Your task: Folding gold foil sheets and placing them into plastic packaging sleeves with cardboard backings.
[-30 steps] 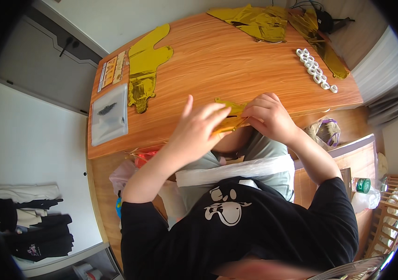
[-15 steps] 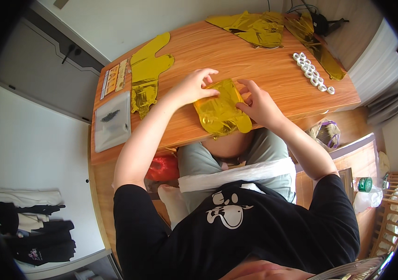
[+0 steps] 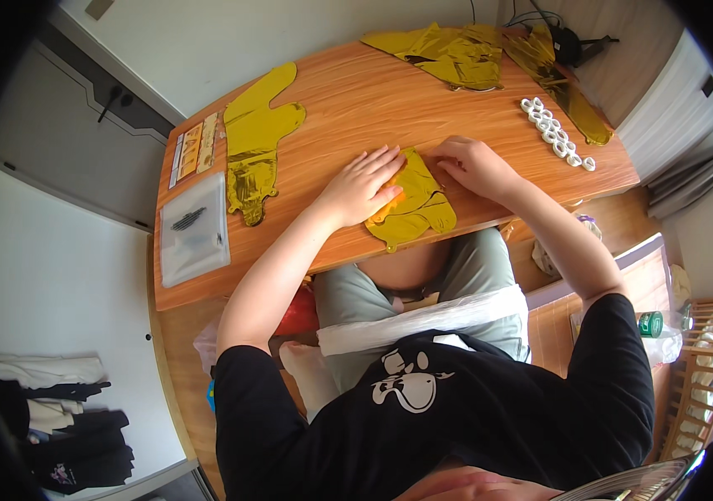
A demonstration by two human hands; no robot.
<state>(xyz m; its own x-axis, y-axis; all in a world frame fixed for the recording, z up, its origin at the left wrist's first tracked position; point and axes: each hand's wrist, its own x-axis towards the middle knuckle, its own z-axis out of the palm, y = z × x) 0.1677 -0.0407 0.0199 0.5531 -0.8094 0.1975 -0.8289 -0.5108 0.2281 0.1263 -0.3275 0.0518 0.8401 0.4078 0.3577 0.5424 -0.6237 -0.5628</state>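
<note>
A flat gold foil balloon (image 3: 421, 200), folded into a small packet, lies near the front edge of the wooden table. My left hand (image 3: 360, 185) rests flat on its left side, palm down, fingers stretched out. An orange tint shows on the foil beside the thumb. At the upper right edge of the packet, my right hand (image 3: 477, 169) is closed, its fingers curled in. Whether anything is pinched in its fingertips is hidden.
More gold foil balloons lie at the left (image 3: 256, 138) and far side (image 3: 456, 54) of the table (image 3: 331, 108). Several small white rings (image 3: 553, 134) stand in rows at right. A clear plastic pouch (image 3: 195, 234) with dark sticks and a printed card (image 3: 196, 150) lie left.
My left hand has flattened onto the foil. My right fingers have curled in at the packet's upper right edge. The foil now lies flatter, and the view has shifted slightly.
</note>
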